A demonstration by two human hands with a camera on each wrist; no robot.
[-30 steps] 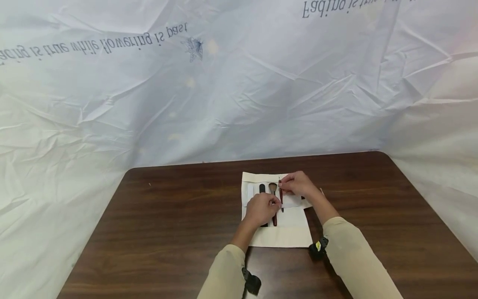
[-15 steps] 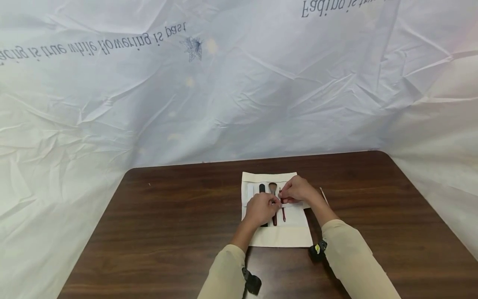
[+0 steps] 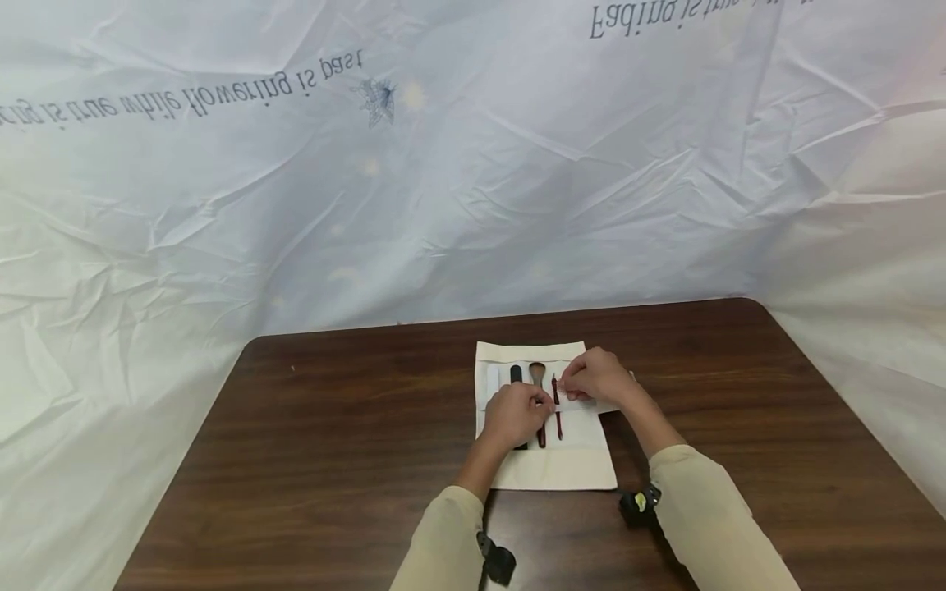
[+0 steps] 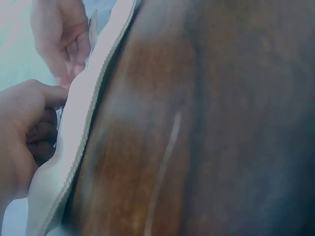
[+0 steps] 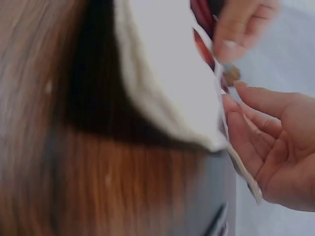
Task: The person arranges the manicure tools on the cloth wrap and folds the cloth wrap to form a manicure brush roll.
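A cream cloth brush roll (image 3: pixel 557 471) lies unrolled on the table, a pale pocket strip across it. My left hand (image 3: pixel 513 414) pinches the strip's edge between thumb and forefinger, covering part of a black-handled tool (image 3: pixel 516 374) and a fluffy makeup brush (image 3: pixel 537 373). Just right of those, a thin dark-red brush (image 3: pixel 559 425) sits through the strip, its lower end showing below. My right hand (image 3: pixel 597 377) is beside its upper end, and in the right wrist view the thumb and fingers (image 5: pixel 266 105) stand slightly apart at the cloth.
The dark wooden table (image 3: pixel 355 460) extends around the roll. A white sheet (image 3: pixel 473 180) with printed lettering hangs behind it. Black wrist cameras (image 3: pixel 499 565) are strapped at both sleeves. The roll's right side flap (image 3: pixel 608 406) lies under my right forearm.
The thin red brush has slid down toward me through the pocket strip. My right hand followed it, then moved off slightly to the right. The left hand has stayed in place.
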